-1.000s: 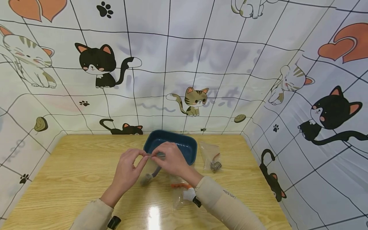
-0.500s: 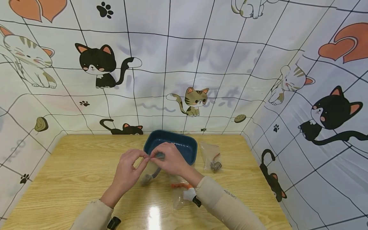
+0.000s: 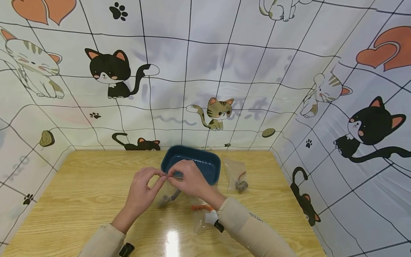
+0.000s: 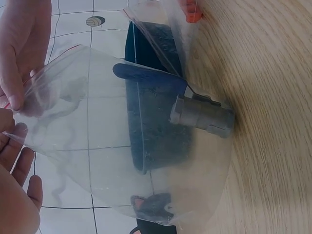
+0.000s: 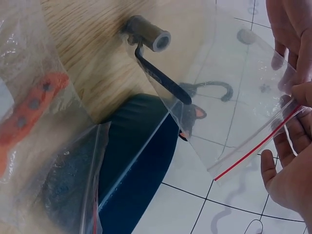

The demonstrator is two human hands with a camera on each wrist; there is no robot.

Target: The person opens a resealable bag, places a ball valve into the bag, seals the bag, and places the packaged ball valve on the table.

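Note:
Both hands pinch the top edge of a clear zip bag (image 4: 105,129) with a red seal line, held up above the table. My left hand (image 3: 141,189) and right hand (image 3: 192,178) meet at the fingertips in the head view. Low in the bag lies a ball valve (image 4: 202,116), a grey metal cylinder with a dark blue lever handle (image 5: 163,80). In both wrist views the bag hangs in front of a dark blue basin (image 3: 209,167). The fingers partly hide the seal, so I cannot tell whether it is closed there.
Right of the basin lies another clear bag (image 3: 233,167) with a metal fitting (image 3: 241,186) inside. Below my right forearm is a clear bag (image 3: 199,225) holding an orange, white and black item (image 3: 211,216). The wooden table (image 3: 86,189) meets cat-printed sheeting (image 3: 173,117) behind.
The hands stay almost in place, still pinching the bag's edge. The ball valve shifts slightly beneath them as the bag moves a little.

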